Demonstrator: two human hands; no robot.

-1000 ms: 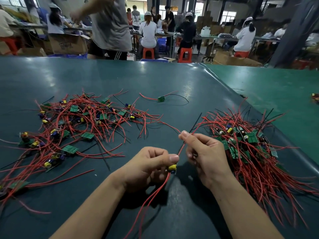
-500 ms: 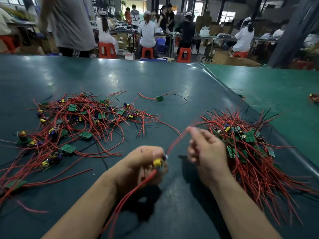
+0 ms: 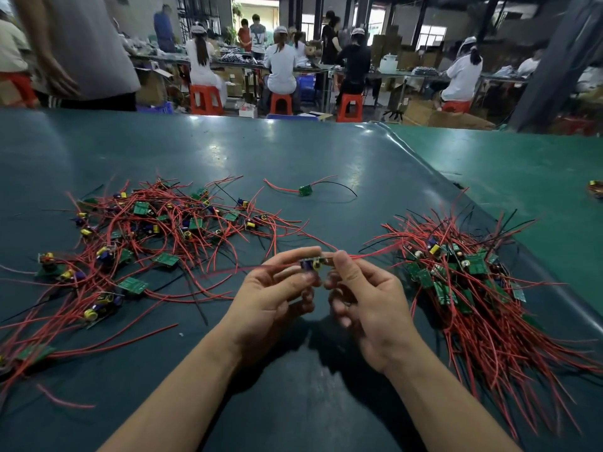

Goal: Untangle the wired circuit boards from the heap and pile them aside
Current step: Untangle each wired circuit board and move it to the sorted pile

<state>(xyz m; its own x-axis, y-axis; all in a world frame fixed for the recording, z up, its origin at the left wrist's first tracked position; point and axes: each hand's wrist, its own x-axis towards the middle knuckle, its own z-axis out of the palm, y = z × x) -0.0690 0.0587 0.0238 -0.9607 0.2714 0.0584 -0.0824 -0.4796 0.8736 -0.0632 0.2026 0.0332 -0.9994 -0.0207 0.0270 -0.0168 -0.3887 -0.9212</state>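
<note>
Centrally, item one: a small circuit board [image 3: 312, 264] with a purple and a yellow component, raised above the worktop [image 3: 293, 151] between both hands. Left hand [image 3: 277, 293] pinched its left end between thumb and forefinger; right hand [image 3: 365, 300] pinched its right end likewise, remaining fingers curled loosely beneath. Red wires [image 3: 368, 255] ran from the board rightward toward the sorted pile, and a blurred red lead trailed left.

Item two: tangled heap [image 3: 156, 236] of wired boards, left of the hands, spread loosely across the dark teal worktop; green boards, yellow and purple parts, red leads mixed with a few black ones, some leads reaching the near left edge.

Item three: sorted pile [image 3: 463, 282] of boards, right of the hands, denser, with red leads fanned toward the near right.

Item four: single board [image 3: 305, 190] with one red and one black lead, lying alone beyond both groups.

Item five: second surface [image 3: 522, 177], brighter green, adjoining on the right.

Background: seated workers [image 3: 282, 65] on red stools [image 3: 280, 104] at long benches; a standing person [image 3: 81, 47] at far left.
</note>
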